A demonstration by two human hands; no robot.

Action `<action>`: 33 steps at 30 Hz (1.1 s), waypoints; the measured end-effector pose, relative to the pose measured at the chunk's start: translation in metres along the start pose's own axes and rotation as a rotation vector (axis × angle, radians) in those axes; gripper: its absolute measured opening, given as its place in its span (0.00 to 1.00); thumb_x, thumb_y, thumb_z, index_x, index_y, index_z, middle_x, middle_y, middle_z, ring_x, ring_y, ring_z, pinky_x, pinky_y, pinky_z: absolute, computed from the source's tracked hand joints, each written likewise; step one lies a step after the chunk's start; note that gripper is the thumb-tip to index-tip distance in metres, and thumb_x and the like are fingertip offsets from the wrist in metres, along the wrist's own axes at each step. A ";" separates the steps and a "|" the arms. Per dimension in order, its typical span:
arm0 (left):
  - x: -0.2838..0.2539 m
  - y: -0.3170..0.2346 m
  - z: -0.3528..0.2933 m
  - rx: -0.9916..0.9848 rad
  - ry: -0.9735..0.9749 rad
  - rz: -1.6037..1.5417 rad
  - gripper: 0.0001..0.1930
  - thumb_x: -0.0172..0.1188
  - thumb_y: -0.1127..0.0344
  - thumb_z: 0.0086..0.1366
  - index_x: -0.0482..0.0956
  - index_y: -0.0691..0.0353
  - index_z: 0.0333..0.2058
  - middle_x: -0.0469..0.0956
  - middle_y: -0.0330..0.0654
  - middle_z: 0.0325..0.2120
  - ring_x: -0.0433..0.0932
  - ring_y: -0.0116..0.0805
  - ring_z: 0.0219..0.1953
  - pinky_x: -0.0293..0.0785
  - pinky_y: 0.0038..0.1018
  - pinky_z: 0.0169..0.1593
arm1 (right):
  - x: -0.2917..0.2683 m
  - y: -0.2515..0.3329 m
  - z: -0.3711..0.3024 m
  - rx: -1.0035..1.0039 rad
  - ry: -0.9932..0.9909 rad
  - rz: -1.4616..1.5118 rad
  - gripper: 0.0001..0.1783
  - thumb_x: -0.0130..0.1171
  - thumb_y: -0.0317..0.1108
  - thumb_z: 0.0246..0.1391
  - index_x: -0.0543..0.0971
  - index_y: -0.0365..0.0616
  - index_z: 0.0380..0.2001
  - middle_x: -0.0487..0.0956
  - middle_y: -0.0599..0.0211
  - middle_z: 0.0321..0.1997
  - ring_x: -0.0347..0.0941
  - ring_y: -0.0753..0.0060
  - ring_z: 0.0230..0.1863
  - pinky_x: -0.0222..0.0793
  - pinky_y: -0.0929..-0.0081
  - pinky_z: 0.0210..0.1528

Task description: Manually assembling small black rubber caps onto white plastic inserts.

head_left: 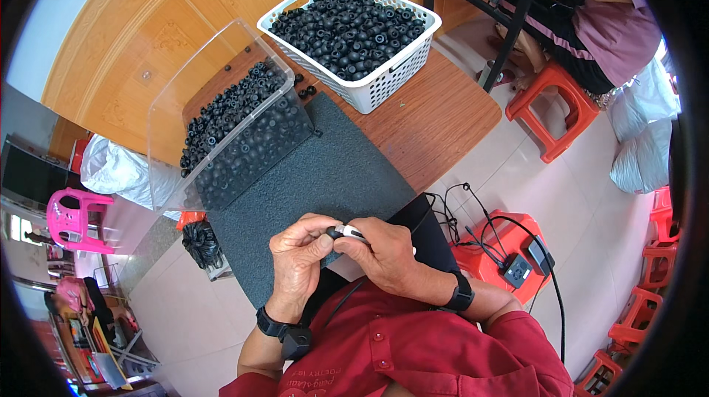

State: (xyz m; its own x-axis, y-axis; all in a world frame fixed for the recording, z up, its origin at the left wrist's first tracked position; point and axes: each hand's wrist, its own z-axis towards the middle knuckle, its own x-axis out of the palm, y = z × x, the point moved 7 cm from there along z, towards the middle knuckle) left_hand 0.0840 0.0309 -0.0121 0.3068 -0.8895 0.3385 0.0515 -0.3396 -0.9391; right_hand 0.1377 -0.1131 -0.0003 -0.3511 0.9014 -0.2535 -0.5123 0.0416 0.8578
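Note:
My left hand [297, 253] pinches a small black round piece [334, 232] between thumb and fingertips. Wrapped round a slim white tool with black parts [352, 232], my right hand [388, 253] holds its tip against the piece. Both hands meet just over the near edge of a dark grey mat [295, 186]. Fingers hide most of the tool and the piece. Beyond the mat, a clear plastic box [221, 147] holds many small black hollow pieces [236, 113]. A white perforated basket [369, 98] behind it is heaped with similar pieces.
The mat lies on a brown wooden table [450, 120], with a few loose pieces between box and basket. At right, a red stool [484, 268] carries cables and black adapters [517, 270]. Another person [609, 35] sits at far right by a red stool [557, 113].

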 end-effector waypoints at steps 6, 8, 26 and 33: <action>0.001 -0.001 0.000 0.012 0.019 0.056 0.12 0.68 0.76 0.58 0.83 0.70 0.42 0.80 0.42 0.37 0.78 0.28 0.39 0.76 0.23 0.45 | -0.001 0.002 0.000 -0.034 0.005 -0.065 0.16 0.63 0.43 0.60 0.73 0.42 0.27 0.73 0.60 0.20 0.73 0.58 0.21 0.66 0.63 0.22; 0.000 -0.001 -0.001 0.008 0.018 0.070 0.12 0.68 0.76 0.58 0.83 0.70 0.42 0.80 0.41 0.36 0.78 0.28 0.38 0.76 0.23 0.44 | -0.002 0.007 0.002 -0.049 0.020 -0.101 0.16 0.63 0.43 0.60 0.73 0.43 0.27 0.73 0.60 0.20 0.73 0.58 0.21 0.66 0.63 0.21; 0.004 -0.003 -0.001 0.049 0.039 0.128 0.12 0.70 0.71 0.59 0.84 0.70 0.40 0.79 0.42 0.37 0.77 0.28 0.36 0.75 0.23 0.39 | 0.012 -0.022 -0.010 0.522 0.214 0.613 0.16 0.60 0.41 0.65 0.80 0.35 0.35 0.77 0.75 0.29 0.68 0.87 0.33 0.66 0.82 0.33; 0.008 -0.002 0.000 0.030 0.071 0.106 0.12 0.70 0.71 0.58 0.84 0.71 0.39 0.79 0.43 0.37 0.77 0.30 0.36 0.75 0.24 0.39 | 0.006 -0.021 -0.009 0.548 0.222 0.557 0.15 0.60 0.40 0.63 0.80 0.35 0.35 0.77 0.75 0.28 0.68 0.87 0.33 0.66 0.82 0.33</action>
State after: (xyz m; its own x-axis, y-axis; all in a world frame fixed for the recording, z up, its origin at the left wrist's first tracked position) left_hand 0.0866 0.0247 -0.0080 0.2443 -0.9398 0.2391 0.0512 -0.2337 -0.9710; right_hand 0.1392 -0.1120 -0.0235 -0.6179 0.7481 0.2418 0.2199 -0.1308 0.9667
